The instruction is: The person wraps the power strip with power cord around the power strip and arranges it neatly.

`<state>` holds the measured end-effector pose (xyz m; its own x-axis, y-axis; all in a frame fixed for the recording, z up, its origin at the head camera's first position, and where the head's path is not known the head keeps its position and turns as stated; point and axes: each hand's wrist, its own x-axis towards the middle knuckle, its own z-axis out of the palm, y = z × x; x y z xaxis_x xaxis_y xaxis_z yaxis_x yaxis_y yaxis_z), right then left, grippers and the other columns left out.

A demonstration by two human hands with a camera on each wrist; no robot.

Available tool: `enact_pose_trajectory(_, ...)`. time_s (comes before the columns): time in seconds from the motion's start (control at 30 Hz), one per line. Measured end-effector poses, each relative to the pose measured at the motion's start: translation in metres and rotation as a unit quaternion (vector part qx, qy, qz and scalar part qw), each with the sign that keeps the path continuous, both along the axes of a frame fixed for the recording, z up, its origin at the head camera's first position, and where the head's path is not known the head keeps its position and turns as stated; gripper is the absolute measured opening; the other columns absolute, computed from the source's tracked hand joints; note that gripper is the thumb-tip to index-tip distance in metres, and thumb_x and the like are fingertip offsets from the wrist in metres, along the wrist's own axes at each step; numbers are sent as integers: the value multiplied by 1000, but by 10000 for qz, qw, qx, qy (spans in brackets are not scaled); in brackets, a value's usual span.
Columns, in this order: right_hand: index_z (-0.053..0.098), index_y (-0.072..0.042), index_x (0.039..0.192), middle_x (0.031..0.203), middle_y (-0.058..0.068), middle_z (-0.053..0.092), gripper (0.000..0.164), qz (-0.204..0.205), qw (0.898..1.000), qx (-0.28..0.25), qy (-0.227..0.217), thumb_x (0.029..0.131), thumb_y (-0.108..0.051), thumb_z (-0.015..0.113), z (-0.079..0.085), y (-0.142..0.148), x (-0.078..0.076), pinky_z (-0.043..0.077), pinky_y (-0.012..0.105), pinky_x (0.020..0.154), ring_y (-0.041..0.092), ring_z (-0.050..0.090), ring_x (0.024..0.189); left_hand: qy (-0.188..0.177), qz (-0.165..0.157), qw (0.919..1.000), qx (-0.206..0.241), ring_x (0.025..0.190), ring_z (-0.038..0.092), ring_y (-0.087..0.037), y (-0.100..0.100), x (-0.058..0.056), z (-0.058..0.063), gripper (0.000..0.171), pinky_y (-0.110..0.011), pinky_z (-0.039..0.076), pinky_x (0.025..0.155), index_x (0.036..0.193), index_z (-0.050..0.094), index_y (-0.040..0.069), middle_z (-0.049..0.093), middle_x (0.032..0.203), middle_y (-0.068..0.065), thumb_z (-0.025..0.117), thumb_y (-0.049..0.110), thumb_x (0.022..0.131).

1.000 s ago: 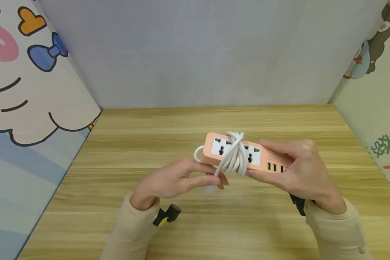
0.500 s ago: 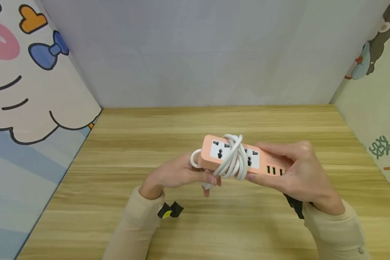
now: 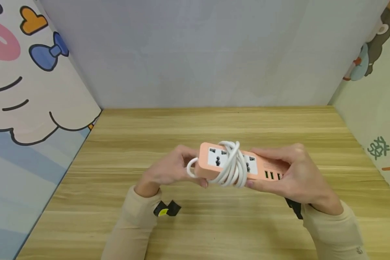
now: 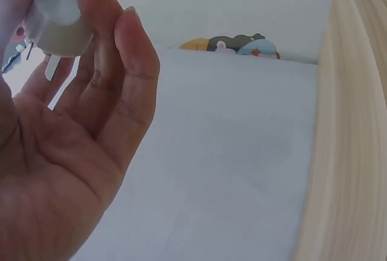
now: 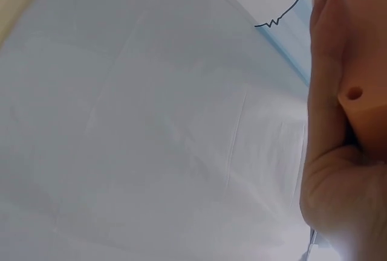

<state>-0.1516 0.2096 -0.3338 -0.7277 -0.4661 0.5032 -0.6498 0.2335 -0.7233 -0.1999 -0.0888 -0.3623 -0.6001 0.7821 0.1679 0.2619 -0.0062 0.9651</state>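
Note:
A peach-coloured power strip [image 3: 260,169] with white socket panels and USB ports is held above the table in the head view. Its white cord [image 3: 233,169] wraps around the middle in several turns, and a loop sticks out at the left end. My right hand [image 3: 297,177] grips the right end, thumb along the near side. At the left end is my left hand [image 3: 172,169], its fingertips partly hidden behind the strip. In the left wrist view that hand's fingers curl around a white plug [image 4: 60,28] with metal prongs. The right wrist view shows the strip's orange underside [image 5: 369,61].
Below the hands lies a wood-grain table [image 3: 214,224]. A pale grey wall [image 3: 214,54] rises at its back edge. Cartoon-printed panels stand on the left [image 3: 35,108] and right [image 3: 373,108]. Black wrist mounts sit on both sleeves.
The power strip has moved slightly down and left with my right hand. My left hand has shifted from the hanging cord end to behind the strip's left end, where the plug is now hidden.

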Motion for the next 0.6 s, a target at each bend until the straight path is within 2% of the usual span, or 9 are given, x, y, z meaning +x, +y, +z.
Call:
enact_pose_trajectory(0.13,75,-8,117,92,-1,77,52,81,9996,251,59,68,-3,92,-1,1,-2,50,18,54,5,62,61,-14,-123,9999,86,107,68,-15,-7,-2,-2,54,-39,55,96,131,60,-11,65,125,-31,82,12,87)
enact_pose_trajectory(0.27,76,-8,116,90,-4,77,50,198,9979,598,148,69,-12,94,-3,1,-4,45,16,49,-1,57,55,223,-171,9994,-199,118,66,-16,-11,-6,-2,51,-44,50,106,133,59,-9,64,131,-28,77,8,89)
enact_pose_trajectory(0.4,76,-10,117,90,-7,77,50,279,9947,946,279,71,-19,94,-6,1,-8,42,13,49,-4,52,54,374,-91,9980,-495,119,65,-19,-13,-9,-2,46,-43,51,106,131,61,-7,65,130,-24,73,-3,87)
enact_pose_trajectory(0.6,76,-11,118,88,-9,76,49,370,9912,1244,249,74,-26,92,-9,1,-12,41,14,50,-3,53,56,473,203,9952,-832,116,68,-22,-15,-9,-1,43,-43,53,102,129,65,-1,69,128,-16,74,-2,87)
